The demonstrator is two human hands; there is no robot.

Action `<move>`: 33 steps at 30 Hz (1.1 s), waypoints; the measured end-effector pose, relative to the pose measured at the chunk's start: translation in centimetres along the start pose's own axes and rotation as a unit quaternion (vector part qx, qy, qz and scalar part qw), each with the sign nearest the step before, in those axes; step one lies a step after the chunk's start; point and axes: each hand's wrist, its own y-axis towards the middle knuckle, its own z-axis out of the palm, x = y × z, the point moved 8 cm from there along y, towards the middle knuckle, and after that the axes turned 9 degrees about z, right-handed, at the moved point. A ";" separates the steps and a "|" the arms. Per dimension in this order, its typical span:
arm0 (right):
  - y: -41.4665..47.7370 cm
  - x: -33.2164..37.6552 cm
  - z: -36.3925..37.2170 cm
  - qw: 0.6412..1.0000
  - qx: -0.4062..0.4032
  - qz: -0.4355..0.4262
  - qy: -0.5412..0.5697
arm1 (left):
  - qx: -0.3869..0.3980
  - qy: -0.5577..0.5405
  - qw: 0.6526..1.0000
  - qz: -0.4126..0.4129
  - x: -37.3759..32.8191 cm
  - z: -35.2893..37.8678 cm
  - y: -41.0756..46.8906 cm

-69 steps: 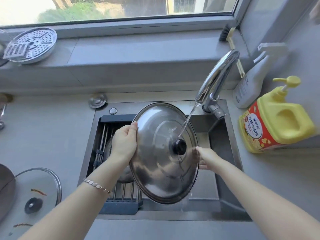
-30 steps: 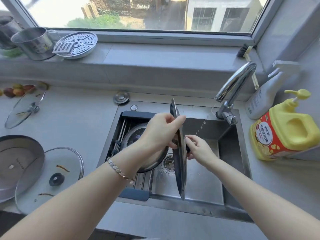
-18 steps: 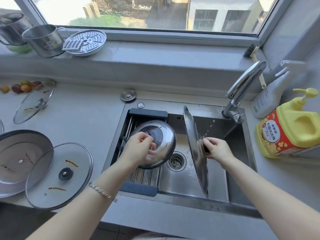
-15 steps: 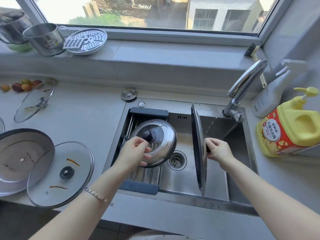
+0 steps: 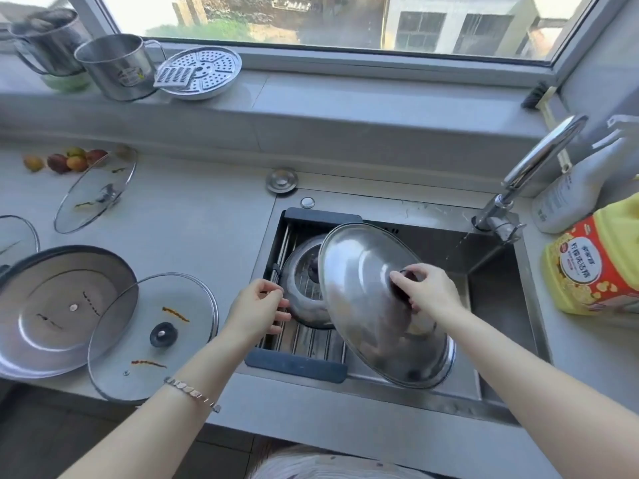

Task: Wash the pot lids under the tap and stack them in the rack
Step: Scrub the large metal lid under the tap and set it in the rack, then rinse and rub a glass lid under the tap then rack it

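Two are being stacked: large domed steel lid [image 5: 363, 305] knob-gripped by right hand [image 5: 428, 293], small steel lid [image 5: 304, 288] pinched steady by left hand [image 5: 257, 307].

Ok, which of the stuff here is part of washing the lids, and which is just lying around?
Job: large steel lid, smaller steel lid, rack, tap, sink, soiled glass lid, upturned steel lid, far glass lid.
Lying about: fruit, steel mugs, steamer plate, detergent jug, spray bottle, brush.
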 end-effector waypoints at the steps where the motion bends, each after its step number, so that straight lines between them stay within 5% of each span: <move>1: -0.5 1.7 0.2 0.997 -0.027 -0.036 -0.061 | 0.001 0.001 1.000 -0.002 0.2 -0.3 0.2; 7: -2.4 9.8 6.4 0.914 -0.097 -0.216 -0.329 | 0.009 -0.006 1.000 -0.013 1.8 -2.2 0.9; 12: -2.0 10.6 12.6 0.882 -0.052 -0.229 -0.409 | 0.007 -0.021 0.999 -0.033 3.8 -3.7 1.7; 28: 0.7 7.8 16.0 0.907 0.002 -0.140 -0.398 | 0.042 -0.009 0.998 -0.035 3.8 -3.0 5.4; 33: 0.5 7.6 15.4 0.887 0.101 -0.159 -0.423 | 0.057 -0.001 0.998 -0.032 3.2 -1.1 5.1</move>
